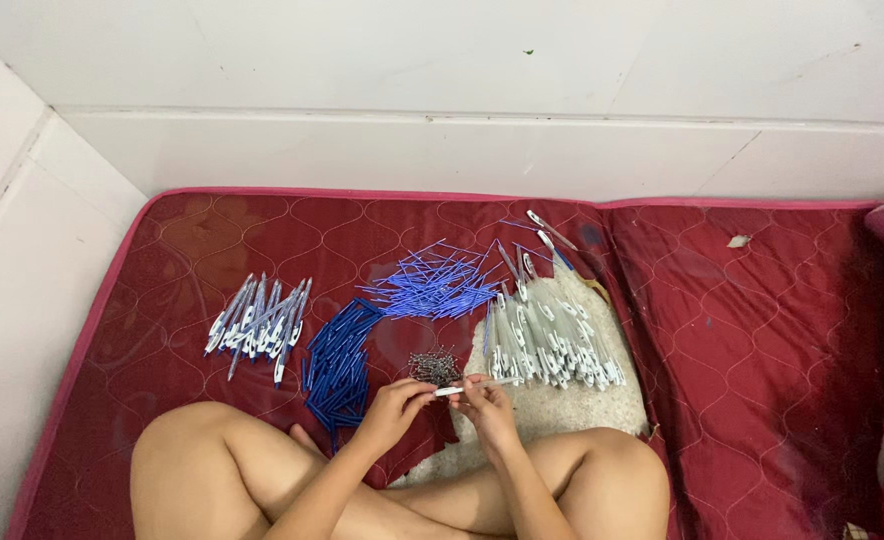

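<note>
Pen assembly sits mid-step: the left hand [394, 407] and right hand [484, 403], both pinched shut, hold one white pen barrel [477, 385] between them over the lap, just below the small heap of metal springs [434, 367]; blue refills [432, 283], dark blue caps [339, 362] and white barrels [550, 343] lie sorted on the red mattress [742, 330]; the next move likely calls for fine fingertip alignment of a part.

Support: red quilted mattress [742, 330], pink-edged.
Left: heap of assembled pens [259, 322].
Centre: dark blue caps [340, 365], blue refills [432, 285], metal springs [434, 367].
Right: pale cloth [562, 405] bearing clear barrels [552, 345].
</note>
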